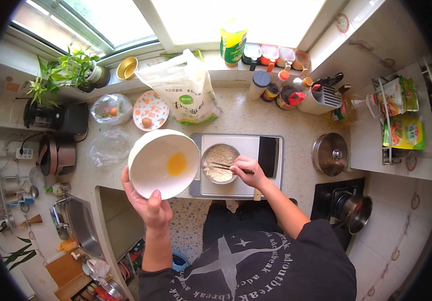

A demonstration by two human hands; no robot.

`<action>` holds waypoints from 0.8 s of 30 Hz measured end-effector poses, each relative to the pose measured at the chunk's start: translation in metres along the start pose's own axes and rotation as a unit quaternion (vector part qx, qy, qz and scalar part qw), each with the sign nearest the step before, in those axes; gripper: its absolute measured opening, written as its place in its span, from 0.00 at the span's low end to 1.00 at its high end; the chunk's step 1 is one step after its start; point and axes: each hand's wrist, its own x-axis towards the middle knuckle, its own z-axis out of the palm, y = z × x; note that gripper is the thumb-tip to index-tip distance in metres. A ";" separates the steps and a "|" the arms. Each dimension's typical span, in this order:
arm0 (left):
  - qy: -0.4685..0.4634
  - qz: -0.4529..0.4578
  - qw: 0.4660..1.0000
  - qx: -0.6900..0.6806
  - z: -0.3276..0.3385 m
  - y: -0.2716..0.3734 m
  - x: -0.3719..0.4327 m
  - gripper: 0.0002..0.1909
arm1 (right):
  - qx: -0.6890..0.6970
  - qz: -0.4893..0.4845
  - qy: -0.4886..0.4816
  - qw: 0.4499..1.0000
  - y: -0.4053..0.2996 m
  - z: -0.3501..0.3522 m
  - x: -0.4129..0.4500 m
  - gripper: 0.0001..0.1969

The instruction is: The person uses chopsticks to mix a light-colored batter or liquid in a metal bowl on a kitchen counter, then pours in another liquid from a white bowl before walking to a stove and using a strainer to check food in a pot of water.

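My left hand [149, 203] grips the rim of a large white bowl [152, 169], with the thumb on the near edge. The bowl is tilted so its inside faces up toward me, and a small pool of yellow beaten egg [177, 164] lies in it. In my right hand [248, 171] is a pair of chopsticks [221, 166], their tips down in a steel bowl [226, 182]. That bowl holds crumbly, pale floury dough [216, 156]. It stands on a white cutting board [249, 146] with a grey rim.
Behind stand a flour bag [193, 98] and a patterned plate [151, 109] with a brown egg [147, 122]. Bottles [272, 90] and a knife block [319, 101] line the back right. A lidded pan [330, 154] sits right, near a stove pot [359, 214]; a sink [84, 225] is left.
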 end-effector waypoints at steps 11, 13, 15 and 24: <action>0.006 0.004 1.000 -0.003 -0.003 0.000 -0.002 0.47 | -0.024 0.081 0.036 0.996 -0.013 -0.016 -0.004 0.13; -0.005 0.006 1.000 0.003 -0.005 0.000 -0.005 0.46 | -0.107 0.096 0.050 0.988 -0.016 -0.030 -0.013 0.14; -0.006 0.007 1.000 0.006 -0.005 0.001 -0.008 0.46 | -0.104 0.101 0.031 0.989 -0.015 -0.036 -0.025 0.14; -0.026 0.016 0.999 0.007 0.009 0.005 -0.013 0.47 | 0.069 0.183 0.056 0.979 -0.015 -0.029 -0.036 0.15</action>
